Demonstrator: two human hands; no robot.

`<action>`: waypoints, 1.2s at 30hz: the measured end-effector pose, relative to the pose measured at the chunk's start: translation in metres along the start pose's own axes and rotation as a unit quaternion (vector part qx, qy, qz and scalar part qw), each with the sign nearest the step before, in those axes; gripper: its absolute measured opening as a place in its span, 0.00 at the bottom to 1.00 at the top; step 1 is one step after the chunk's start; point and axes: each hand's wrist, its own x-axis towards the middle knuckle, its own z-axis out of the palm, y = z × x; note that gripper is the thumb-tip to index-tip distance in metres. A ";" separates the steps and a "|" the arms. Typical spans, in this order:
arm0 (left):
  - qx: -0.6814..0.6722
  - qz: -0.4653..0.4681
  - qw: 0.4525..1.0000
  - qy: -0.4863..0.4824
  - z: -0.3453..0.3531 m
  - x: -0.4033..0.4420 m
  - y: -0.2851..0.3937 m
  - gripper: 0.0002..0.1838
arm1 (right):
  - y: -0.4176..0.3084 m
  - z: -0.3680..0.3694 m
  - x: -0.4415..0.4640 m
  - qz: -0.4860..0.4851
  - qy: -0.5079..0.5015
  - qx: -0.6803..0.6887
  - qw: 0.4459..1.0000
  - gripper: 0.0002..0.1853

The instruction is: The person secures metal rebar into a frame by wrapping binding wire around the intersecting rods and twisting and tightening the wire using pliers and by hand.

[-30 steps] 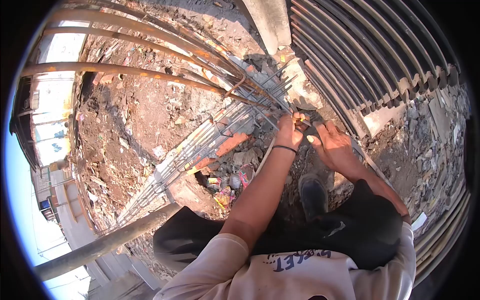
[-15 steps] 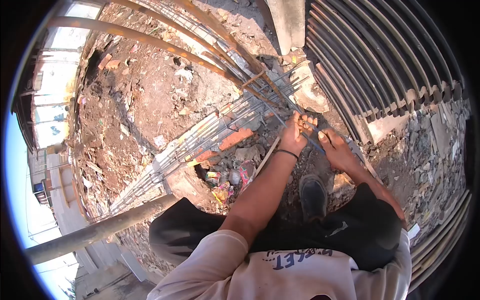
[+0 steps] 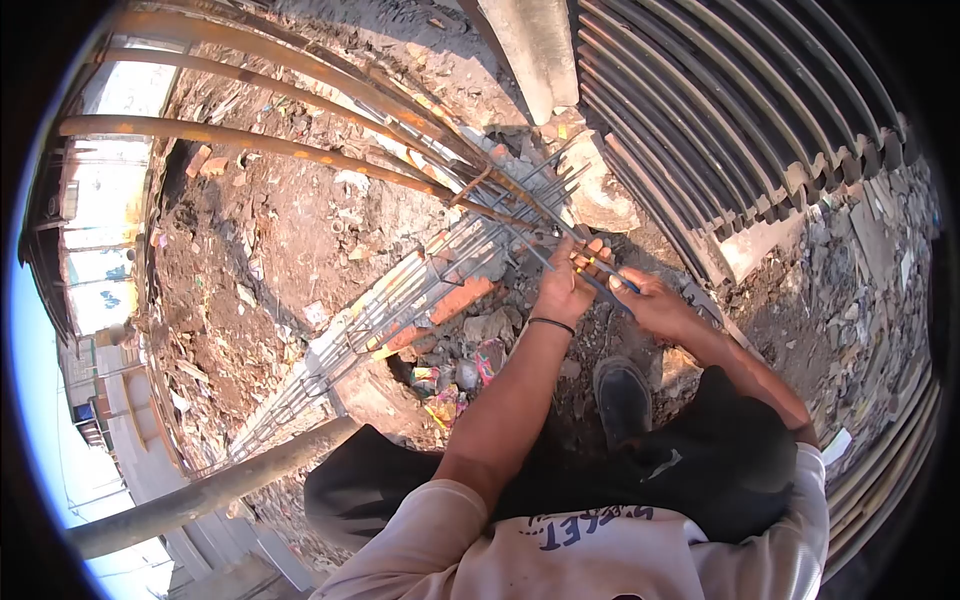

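Note:
My left hand [image 3: 568, 285] is beside the crossing of the steel bars, palm up with its fingers curled in; what they grip is too small to make out. My right hand [image 3: 655, 303] is closed round a blue handle of a slim tool [image 3: 603, 287], whose other end reaches the fingers of my left hand. Rusty bars [image 3: 300, 150] run from the upper left to the crossing, with a bent tie [image 3: 472, 186] around some of them. A long cage of thin grey bars [image 3: 385, 300] lies across the ground and meets them near my left hand.
Dark corrugated sheets [image 3: 740, 110] stand at the upper right, beside a concrete post [image 3: 535, 60]. A thick pole [image 3: 215, 487] crosses the lower left. Broken bricks [image 3: 462, 298] and wrappers [image 3: 445, 405] lie near my boot [image 3: 623, 395]. Long poles [image 3: 880, 480] are at the right edge.
Both hands have shifted slightly left in view. The right hand, with fingers apart a second ago, is now closed on the blue handle. The view tilted and came back.

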 end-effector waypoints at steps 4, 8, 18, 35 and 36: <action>-0.034 0.005 0.999 -0.014 -0.004 0.007 -0.001 0.21 | 0.007 -0.003 0.005 -0.124 0.079 -0.197 0.969 0.26; 0.005 0.004 1.000 -0.014 -0.003 -0.003 0.003 0.21 | 0.011 -0.006 0.015 -0.023 0.010 -0.043 0.999 0.36; -0.017 0.030 0.999 0.007 -0.006 0.019 -0.004 0.20 | -0.011 -0.006 -0.013 -0.097 0.119 -0.280 0.948 0.37; 0.118 0.013 0.992 0.041 -0.004 0.004 -0.002 0.22 | 0.040 -0.008 0.022 -0.318 0.178 -0.464 0.807 0.26; 0.157 -0.017 0.988 0.005 -0.012 0.009 0.003 0.29 | 0.028 -0.008 0.021 -0.320 0.178 -0.464 0.807 0.26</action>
